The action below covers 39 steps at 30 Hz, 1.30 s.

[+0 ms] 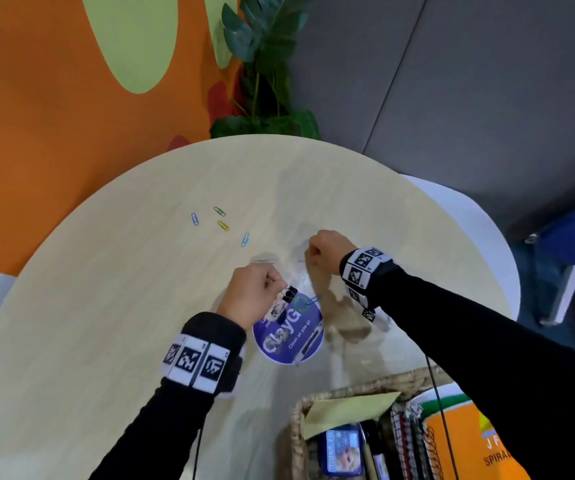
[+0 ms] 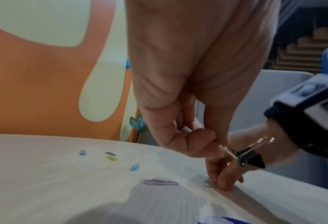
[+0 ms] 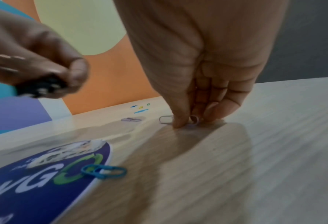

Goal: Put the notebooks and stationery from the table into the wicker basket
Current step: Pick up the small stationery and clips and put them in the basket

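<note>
My left hand (image 1: 276, 280) hovers just above the table and pinches the wire handle of a black binder clip (image 2: 252, 159), which hangs below the fingers (image 1: 289, 294). My right hand (image 3: 188, 121) reaches down to the table top, thumb and fingertips pinching a pale paper clip (image 3: 166, 119) that lies flat on the wood. A lilac paper clip (image 1: 264, 260) lies just left of it. A blue paper clip (image 3: 103, 172) rests on the edge of the round purple sticker (image 1: 289, 336). Several coloured paper clips (image 1: 223, 225) are scattered farther back left. The wicker basket (image 1: 348, 391) stands at the near right.
The basket holds a green paper, a small blue box, pens and spiral notebooks (image 1: 466, 441). The round wooden table (image 1: 106, 306) has open surface at the left and far side. A plant (image 1: 265, 64) and an orange wall stand behind it.
</note>
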{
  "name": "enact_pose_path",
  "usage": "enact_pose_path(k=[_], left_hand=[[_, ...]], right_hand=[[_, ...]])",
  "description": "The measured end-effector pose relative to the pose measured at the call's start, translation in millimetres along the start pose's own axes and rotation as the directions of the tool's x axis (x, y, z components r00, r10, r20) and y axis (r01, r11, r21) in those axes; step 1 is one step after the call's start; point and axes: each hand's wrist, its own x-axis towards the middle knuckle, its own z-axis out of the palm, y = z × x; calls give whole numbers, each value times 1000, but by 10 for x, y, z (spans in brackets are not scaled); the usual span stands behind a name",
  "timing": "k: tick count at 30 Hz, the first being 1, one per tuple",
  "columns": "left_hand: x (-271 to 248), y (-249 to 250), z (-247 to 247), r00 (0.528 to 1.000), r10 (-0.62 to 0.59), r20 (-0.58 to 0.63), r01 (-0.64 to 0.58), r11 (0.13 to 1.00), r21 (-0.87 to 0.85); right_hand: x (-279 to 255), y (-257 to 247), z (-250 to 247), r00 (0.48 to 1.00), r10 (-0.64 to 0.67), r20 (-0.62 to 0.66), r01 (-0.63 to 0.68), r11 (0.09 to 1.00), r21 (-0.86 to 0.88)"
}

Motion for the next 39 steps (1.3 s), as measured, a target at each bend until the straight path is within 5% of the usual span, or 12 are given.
enact_pose_path(k=[7, 14, 21, 31, 39], left_hand=[[-896, -398, -118, 996, -66, -51, 63, 996, -60], [-1606, -292, -160, 989, -96, -109, 71, 975, -210], [-2284, 154, -184, 997, 70, -24, -74, 976, -207], [-2600, 393, 301, 950, 288, 118, -302, 945, 128], [-2441, 496, 771, 896, 208, 392, -392, 784, 482]], right_hand=[[-254, -107, -200, 1000, -26, 12, 26, 999, -44], [-1683, -269, -388, 978, -171, -119, 182, 979, 91], [-2894, -379, 566, 966, -167, 197, 161, 986, 50], [-3290, -609, 1053, 912, -48, 408, 81, 995, -62], [-3594, -134, 680, 985, 113, 128, -121, 991, 52]])
